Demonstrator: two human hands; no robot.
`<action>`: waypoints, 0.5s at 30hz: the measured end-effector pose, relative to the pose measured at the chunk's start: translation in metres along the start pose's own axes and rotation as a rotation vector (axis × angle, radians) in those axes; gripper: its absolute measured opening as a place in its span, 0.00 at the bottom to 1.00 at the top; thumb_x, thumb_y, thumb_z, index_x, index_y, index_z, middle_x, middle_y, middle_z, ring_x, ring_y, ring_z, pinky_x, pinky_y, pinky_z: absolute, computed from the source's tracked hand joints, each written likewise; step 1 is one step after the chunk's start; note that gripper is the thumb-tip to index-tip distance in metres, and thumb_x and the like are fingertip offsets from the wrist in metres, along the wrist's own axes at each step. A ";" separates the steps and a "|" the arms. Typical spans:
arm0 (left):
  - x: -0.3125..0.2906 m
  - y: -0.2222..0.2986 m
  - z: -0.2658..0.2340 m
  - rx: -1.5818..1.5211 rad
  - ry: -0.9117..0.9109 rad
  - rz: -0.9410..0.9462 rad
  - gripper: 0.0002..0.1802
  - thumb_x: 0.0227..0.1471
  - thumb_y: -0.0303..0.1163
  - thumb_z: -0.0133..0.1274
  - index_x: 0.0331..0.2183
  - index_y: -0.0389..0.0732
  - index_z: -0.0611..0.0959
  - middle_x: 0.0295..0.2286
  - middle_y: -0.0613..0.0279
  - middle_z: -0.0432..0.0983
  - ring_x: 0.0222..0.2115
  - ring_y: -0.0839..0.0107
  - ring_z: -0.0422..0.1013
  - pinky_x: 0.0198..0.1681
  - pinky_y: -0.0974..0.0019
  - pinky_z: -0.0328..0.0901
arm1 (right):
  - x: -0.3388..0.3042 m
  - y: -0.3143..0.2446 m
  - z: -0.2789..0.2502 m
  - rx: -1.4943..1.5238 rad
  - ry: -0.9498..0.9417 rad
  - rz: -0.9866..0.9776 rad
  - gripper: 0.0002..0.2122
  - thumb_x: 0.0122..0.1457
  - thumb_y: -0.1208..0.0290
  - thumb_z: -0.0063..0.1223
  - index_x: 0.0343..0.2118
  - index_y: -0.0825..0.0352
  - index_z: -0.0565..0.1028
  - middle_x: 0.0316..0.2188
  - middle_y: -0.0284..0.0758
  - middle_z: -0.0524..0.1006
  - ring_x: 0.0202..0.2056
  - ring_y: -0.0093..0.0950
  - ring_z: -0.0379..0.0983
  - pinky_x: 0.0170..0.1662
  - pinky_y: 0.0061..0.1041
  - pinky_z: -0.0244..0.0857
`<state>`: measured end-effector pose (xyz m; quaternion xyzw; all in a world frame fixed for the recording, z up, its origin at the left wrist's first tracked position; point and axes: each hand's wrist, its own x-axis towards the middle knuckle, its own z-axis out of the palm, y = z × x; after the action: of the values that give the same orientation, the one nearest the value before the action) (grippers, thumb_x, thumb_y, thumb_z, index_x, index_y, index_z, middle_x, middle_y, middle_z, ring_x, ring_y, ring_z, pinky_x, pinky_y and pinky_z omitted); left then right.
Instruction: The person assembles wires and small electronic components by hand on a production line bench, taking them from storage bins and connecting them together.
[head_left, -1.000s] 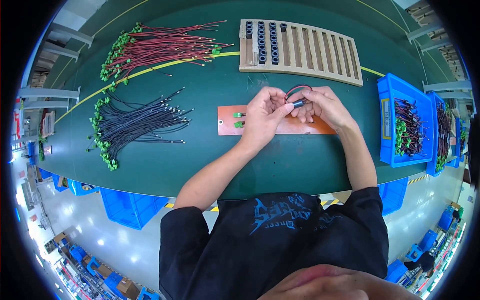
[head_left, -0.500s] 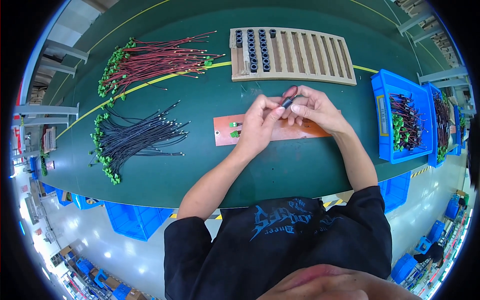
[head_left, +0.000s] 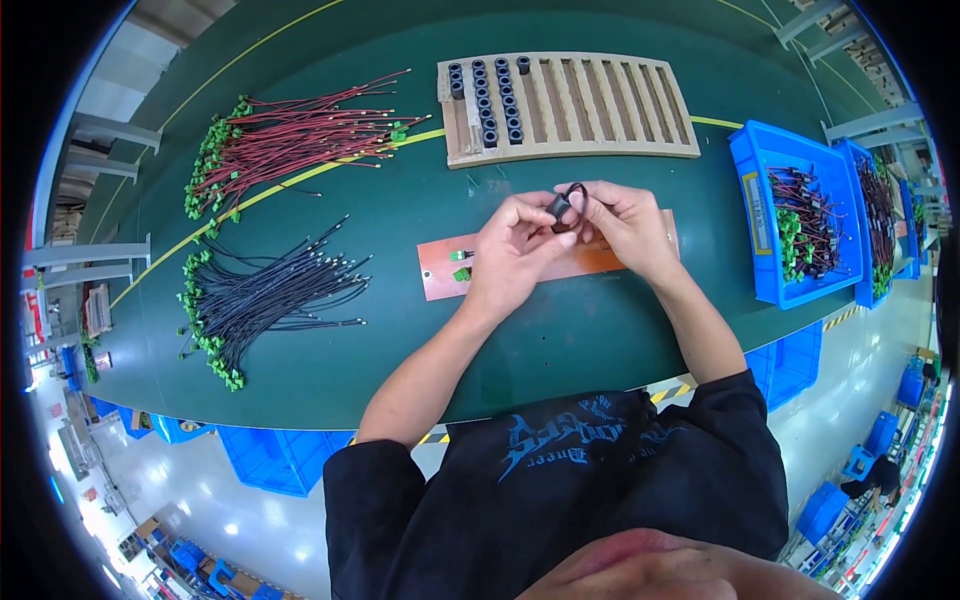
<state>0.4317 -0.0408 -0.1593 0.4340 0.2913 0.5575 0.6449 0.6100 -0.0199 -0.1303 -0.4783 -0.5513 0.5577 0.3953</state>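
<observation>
At centre, the left hand clamps a black cylinder, the right hand pinches dark wire; below, green tabletop reaches its edge.

Grn table w/ blk wires, tray

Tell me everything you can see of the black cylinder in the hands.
The black cylinder is small, with a surface that looks like plastic or rubber. It sits aslant, pinched in the left hand above the green tabletop. A thin dark wire loops near its upper right end, beside the right hand; whether that hand touches the cylinder too is unclear.
</observation>
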 end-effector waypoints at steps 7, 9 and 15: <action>0.007 0.003 0.001 0.284 -0.053 0.047 0.16 0.58 0.18 0.53 0.49 0.32 0.76 0.43 0.58 0.69 0.46 0.72 0.72 0.50 0.69 0.69 | -0.004 -0.006 0.003 -0.186 0.043 -0.107 0.08 0.68 0.75 0.48 0.41 0.73 0.77 0.27 0.34 0.81 0.31 0.19 0.77 0.32 0.19 0.72; 0.009 0.001 -0.008 0.265 -0.113 -0.057 0.20 0.60 0.19 0.52 0.54 0.32 0.73 0.43 0.59 0.68 0.46 0.72 0.72 0.48 0.70 0.69 | -0.006 -0.003 0.002 -0.125 0.068 -0.067 0.08 0.67 0.75 0.49 0.41 0.73 0.77 0.28 0.35 0.82 0.32 0.20 0.79 0.33 0.20 0.73; 0.011 -0.022 0.017 0.060 -0.024 -0.079 0.15 0.57 0.18 0.55 0.47 0.34 0.74 0.37 0.64 0.74 0.40 0.78 0.73 0.42 0.76 0.67 | -0.020 -0.006 -0.014 -0.348 0.180 -0.156 0.08 0.67 0.74 0.50 0.39 0.74 0.78 0.30 0.38 0.83 0.34 0.24 0.82 0.38 0.25 0.76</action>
<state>0.4586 -0.0344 -0.1702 0.4479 0.3170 0.5173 0.6567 0.6274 -0.0360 -0.1219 -0.5432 -0.6371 0.3768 0.3962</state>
